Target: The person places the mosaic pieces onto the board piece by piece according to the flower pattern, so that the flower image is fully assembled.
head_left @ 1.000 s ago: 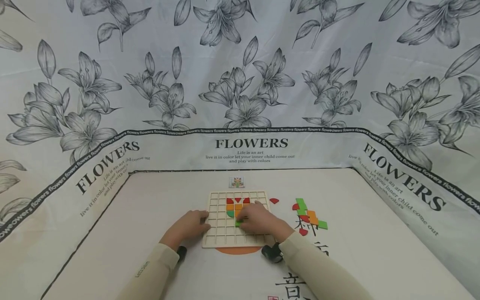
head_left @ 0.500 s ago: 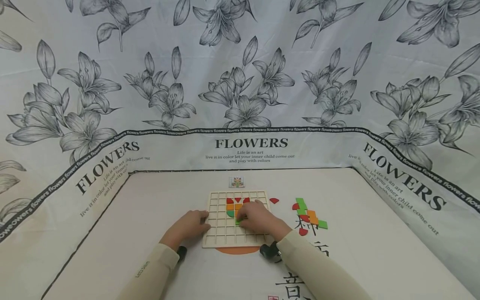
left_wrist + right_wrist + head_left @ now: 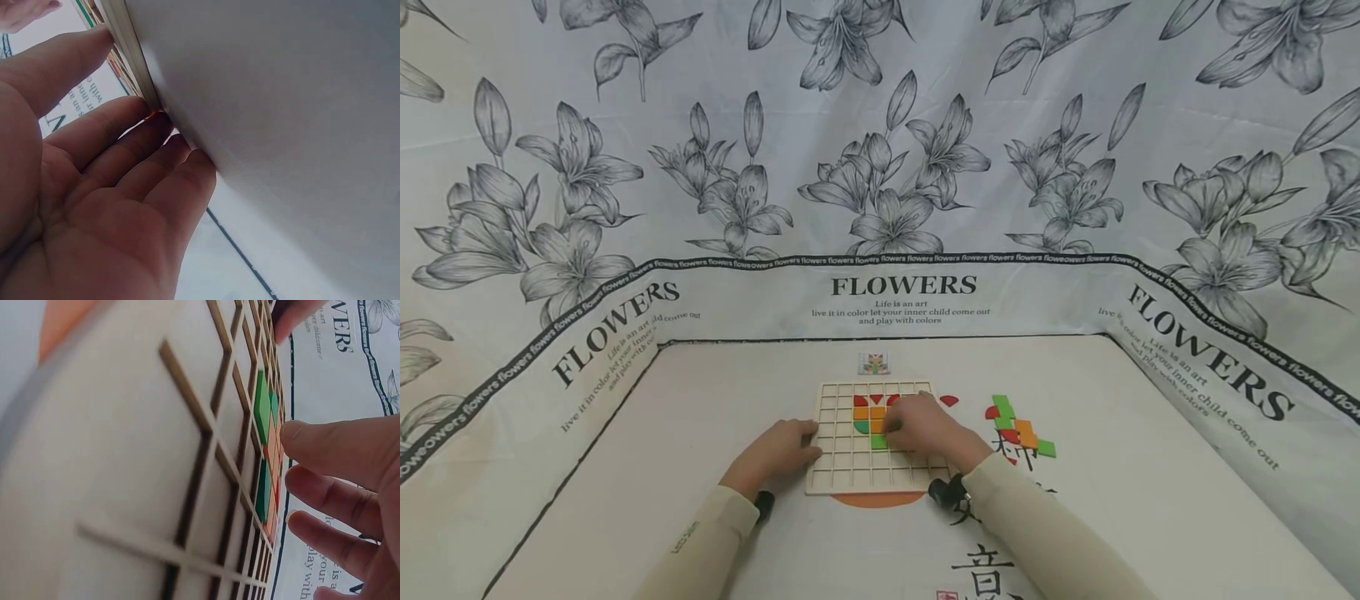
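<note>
A wooden grid board [image 3: 842, 479] lies on the table, with red [image 3: 861, 401], orange [image 3: 859, 413] and dark green [image 3: 861, 427] pieces in its upper middle cells. A light green square tile [image 3: 879, 442] sits below them. My left hand [image 3: 773, 454] rests at the board's left edge; its fingertips and thumb touch the edge in the left wrist view. Over the right-middle cells is my right hand [image 3: 928, 427], hiding what lies beneath. In the right wrist view its loosely bent fingers stand apart, with nothing visible between them, beside a second dark green piece [image 3: 265, 490].
Right of the board lies a loose group of green [image 3: 1002, 406], orange [image 3: 1025, 435] and red pieces. One red piece [image 3: 950, 401] lies just off the board's upper right corner. A small pattern card [image 3: 873, 364] lies behind the board. A flower-printed cloth surrounds the table.
My right hand has moved slightly right and away from the light green tile, which now shows whole. The left hand stays at the board's edge.
</note>
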{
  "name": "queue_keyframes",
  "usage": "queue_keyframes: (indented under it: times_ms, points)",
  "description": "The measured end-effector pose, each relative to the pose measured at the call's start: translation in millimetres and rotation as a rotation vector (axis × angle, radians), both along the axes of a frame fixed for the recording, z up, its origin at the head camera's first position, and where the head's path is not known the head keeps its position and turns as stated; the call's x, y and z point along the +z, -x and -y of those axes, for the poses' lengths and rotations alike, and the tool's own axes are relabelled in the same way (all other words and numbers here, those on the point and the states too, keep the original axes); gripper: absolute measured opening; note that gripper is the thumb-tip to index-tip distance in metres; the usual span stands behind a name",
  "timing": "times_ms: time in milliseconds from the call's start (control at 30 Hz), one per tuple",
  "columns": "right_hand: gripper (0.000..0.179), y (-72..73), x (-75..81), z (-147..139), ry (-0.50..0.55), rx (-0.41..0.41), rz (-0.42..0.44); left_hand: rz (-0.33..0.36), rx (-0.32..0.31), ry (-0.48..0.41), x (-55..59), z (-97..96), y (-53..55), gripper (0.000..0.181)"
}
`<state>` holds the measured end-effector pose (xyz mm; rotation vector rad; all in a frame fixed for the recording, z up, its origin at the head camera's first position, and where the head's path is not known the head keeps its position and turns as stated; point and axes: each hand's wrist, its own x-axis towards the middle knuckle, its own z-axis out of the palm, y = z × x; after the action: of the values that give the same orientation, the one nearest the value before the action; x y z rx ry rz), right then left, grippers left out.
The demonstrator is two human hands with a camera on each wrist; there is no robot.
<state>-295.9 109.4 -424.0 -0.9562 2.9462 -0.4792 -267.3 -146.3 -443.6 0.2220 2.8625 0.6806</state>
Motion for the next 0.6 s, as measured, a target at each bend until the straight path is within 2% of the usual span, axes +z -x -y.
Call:
queue_keyframes:
  times_ms: [300,433,600]
  points:
    - [0.008,11.2,2.1,-19.3,-0.031,-0.101,0.021,0.021,0.027,0.035,1.0,-3.6,0.8,0.052]
    - [0.01,18.8,3.9,-28.3,-0.072,-0.137,0.011,0.02,0.024,0.036,2.2,-3.7,0.5,0.052]
    - [0.014,23.9,9.7,-38.5,-0.049,-0.204,0.05,0.006,0.007,0.044,3.5,-3.1,-0.4,0.052]
